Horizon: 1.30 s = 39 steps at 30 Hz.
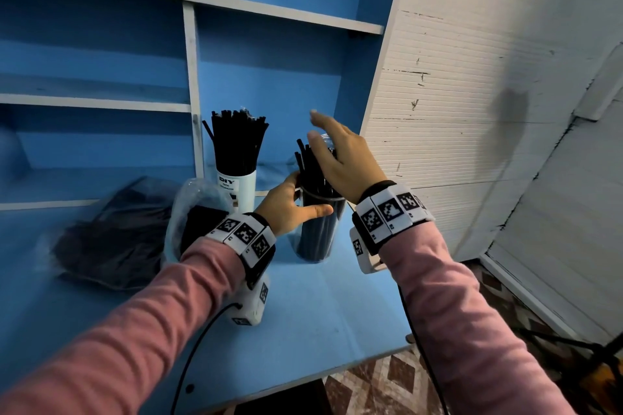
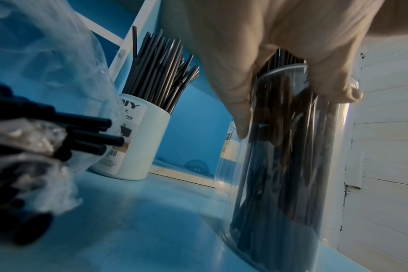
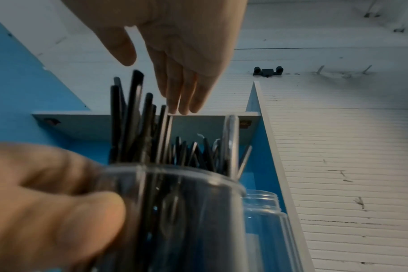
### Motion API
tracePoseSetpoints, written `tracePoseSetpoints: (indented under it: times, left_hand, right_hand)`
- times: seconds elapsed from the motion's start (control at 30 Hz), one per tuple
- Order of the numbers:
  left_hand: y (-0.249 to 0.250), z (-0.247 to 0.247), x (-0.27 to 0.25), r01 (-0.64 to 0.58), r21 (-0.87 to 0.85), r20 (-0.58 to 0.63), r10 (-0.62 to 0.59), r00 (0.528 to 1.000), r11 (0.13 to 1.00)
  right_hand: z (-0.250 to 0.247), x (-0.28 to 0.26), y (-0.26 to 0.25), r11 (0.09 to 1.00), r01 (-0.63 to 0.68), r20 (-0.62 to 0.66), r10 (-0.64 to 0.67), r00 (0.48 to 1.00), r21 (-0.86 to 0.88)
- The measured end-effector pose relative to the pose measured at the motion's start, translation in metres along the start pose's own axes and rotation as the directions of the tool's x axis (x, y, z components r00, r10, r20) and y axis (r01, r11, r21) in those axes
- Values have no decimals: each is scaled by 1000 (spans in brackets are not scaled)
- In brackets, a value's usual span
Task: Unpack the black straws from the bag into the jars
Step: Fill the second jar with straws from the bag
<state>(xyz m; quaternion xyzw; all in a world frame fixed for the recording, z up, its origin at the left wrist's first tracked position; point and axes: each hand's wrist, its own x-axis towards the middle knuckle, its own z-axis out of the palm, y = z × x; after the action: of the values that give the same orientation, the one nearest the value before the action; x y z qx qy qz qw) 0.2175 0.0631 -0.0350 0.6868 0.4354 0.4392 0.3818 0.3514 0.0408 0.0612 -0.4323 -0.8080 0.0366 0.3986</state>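
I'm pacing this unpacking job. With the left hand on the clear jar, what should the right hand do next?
Probably tap the straws level: they stick up unevenly from the clear jar, which the left hand grips, and the right hand hovers open above them.

blue desk top (image 1: pixel 320 307) w/ a blue shelf unit (image 1: pixel 101 54) behind it, white-edged shelves & divider, a white ribbed wall panel (image 1: pixel 455 94) w/ dark scuffs on the right, red-and-white diamond-patterned floor (image 1: pixel 387 381) below the desk edge, light dim and cool.
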Motion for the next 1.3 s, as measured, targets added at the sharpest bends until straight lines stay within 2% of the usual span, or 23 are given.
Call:
tracePoseSetpoints:
  times: [0.1,0.17,0.27,0.33,0.47,0.57,0.67,0.8,0.9,1.0,1.13,1.23,1.3]
  left_hand:
    - [-1,0,0,-3,20,-5,3,1000,1000]
    - [-1,1,0,-8,17,-12,8,1000,1000]
    - [-1,2,0,-17,7,-16,17,1000,1000]
    - [0,3,-1,-36,23,-8,36,999,999]
    - [-2,-4,-4,18,131,29,-22,999,991]
    - [1,-20,-13,94,120,-41,-89,995,988]
    - [14,-50,-29,63,93,-158,-48,986,994]
    - [24,-90,-57,32,248,-280,40,959,968]
    - [20,-111,-78,14,381,-346,128,929,925]
    - [12,-123,-96,7,449,-371,179,911,894]
    - [-4,-131,-105,121,421,-396,62,916,899]
    - [-10,-132,-108,101,345,-391,45,919,933]
    - [-12,-132,-109,84,262,-428,38,903,961]
  right_hand:
    - [1,1,-7,993,115,18,-115,993,13]
    - [6,0,-6,984,164,82,-159,984,-62]
    - [12,-5,2,968,123,159,-89,983,-218]
    - [14,-9,6,961,95,146,-59,987,-259]
    - [12,-14,3,979,84,110,-65,992,-184]
    - [7,-15,-8,988,126,-7,-127,992,-94]
    - [11,-18,-26,980,200,-122,-199,972,-9]
    - [31,-25,-46,953,267,-152,-246,957,145]
    - [56,-31,-53,952,192,-46,-186,981,238]
    - [84,-35,-54,968,4,158,-45,986,252]
    - [120,-32,-46,972,-151,328,84,941,183]
    - [141,-27,-43,977,-162,411,91,907,140]
    - [150,-24,-44,979,-160,472,81,878,129]
